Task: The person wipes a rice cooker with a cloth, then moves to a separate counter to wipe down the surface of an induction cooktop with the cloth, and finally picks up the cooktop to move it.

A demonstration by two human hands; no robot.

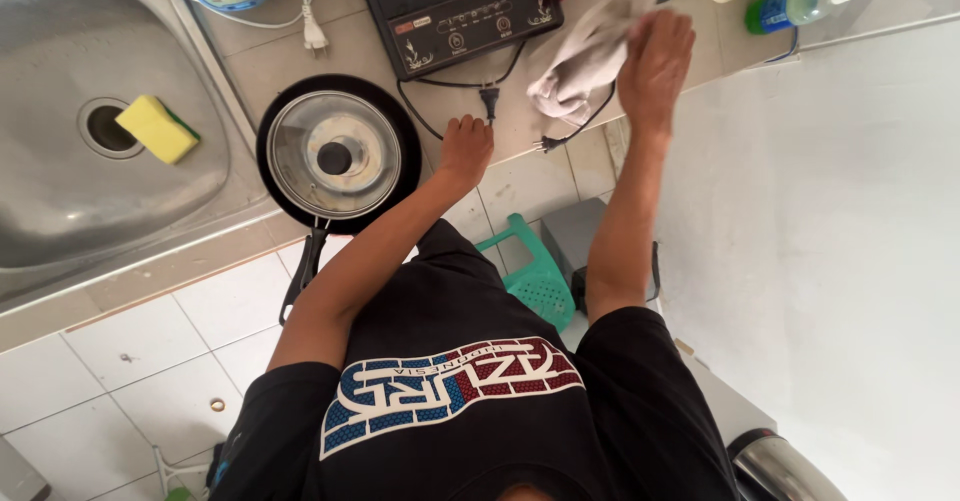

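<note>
**Count at the counter**

I count two hands: my left hand (466, 148) flat on the counter, my right hand (655, 61) on one cloth (583, 53). Beside the left hand I see one pan (287, 113) with one glass lid (335, 154). Between the hands lie two plugs (489, 101). Beyond them sits one cooktop (455, 6). Far left of the left hand I count one sink (60, 191) holding one sponge (156, 128). Past the right hand stands one bottle (800, 3).
</note>
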